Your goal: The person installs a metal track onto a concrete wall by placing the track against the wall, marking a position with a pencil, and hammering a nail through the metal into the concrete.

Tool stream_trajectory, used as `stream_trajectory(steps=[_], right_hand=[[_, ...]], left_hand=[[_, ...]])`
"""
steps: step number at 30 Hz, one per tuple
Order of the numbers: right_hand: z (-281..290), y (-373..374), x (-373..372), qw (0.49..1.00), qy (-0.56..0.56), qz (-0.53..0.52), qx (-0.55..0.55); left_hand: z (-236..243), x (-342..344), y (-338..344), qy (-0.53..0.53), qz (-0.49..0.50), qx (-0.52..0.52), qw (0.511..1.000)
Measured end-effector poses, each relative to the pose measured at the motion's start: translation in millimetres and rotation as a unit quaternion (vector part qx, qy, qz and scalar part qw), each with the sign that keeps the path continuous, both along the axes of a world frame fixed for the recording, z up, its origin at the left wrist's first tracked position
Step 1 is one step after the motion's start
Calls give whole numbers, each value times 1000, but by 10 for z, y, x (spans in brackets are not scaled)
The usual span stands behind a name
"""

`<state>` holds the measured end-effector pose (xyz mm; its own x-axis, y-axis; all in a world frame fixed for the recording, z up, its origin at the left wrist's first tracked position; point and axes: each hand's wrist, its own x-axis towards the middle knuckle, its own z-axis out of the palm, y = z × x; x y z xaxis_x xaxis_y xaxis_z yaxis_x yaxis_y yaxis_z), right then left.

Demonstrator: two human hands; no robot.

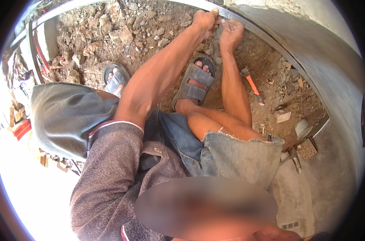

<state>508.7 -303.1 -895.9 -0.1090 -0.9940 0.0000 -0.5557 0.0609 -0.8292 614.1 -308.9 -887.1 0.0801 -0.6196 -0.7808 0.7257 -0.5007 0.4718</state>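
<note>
Head: fingers at metal bar; hammer, rubble near.

Near twelve o'clock, the metal strip runs past the top edge; whether the right hand pinches anything is too small to tell. At six, a blurred oval (quite broad) hides part of the shirt.

Heathered purple-grey knit short-sleeved shirt, red-and-white trim at sleeve edge. Faded blue denim shorts, hem frayed. Dark grey two-strap open-toe sandals.
</note>
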Motion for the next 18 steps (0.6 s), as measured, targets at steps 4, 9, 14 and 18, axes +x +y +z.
stream_trajectory(steps=[4, 9, 14, 18], right_hand=[[14, -8, -103, 997, 70, 27, -8], [34, -137, -203, 971, 211, 106, -29], [33, -193, -225, 973, 206, 100, 7], [410, -146, -205, 968, 209, 110, 89]], left_hand=[[108, 73, 27, -13, -64, -23, 998], [57, 46, 7, 18, -10, -3, 1000], [237, 67, -32, 26, -68, -21, 997], [188, 95, 14, 29, -60, -20, 998]])
